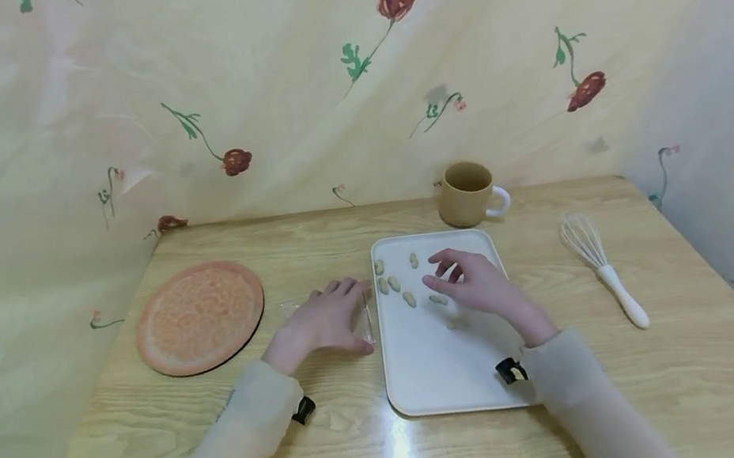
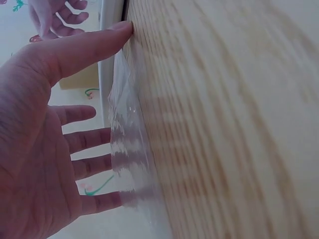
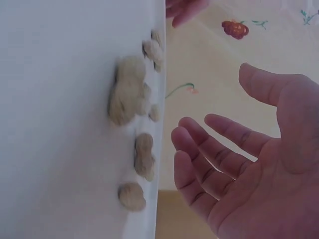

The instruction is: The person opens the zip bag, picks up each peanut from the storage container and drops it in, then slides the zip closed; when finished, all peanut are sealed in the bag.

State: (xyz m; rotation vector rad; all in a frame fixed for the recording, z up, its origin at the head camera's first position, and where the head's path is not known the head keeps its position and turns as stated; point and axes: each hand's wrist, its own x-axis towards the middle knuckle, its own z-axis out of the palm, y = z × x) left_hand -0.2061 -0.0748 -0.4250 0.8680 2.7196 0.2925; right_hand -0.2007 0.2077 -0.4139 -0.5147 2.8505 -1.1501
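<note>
- Left hand: fingers straight and spread, thumb apart, palm facing the clear plastic; contact with it: cannot tell.
- Clear plastic: flat on the table, partly under the left hand, between that hand and the tray (bag or sheet, cannot tell which).
- Right hand: fingers loosely bent, wide gap to the thumb, nothing held; hovers above the tray.
- Tray: white, flat, below the right hand, just right of the left hand's fingertips.
- Peanuts: scattered on the tray, mostly left of the right hand's fingertips; two near its thumb side, the nearer one faint.
- Mug: brown, white handle, upright past the right hand, just beyond the tray's far edge.
- Whisk: lying right of the right hand, wires pointing away, white handle toward the person.
- Round mat: orange-brown, left of the left hand, well apart from the tray.
</note>
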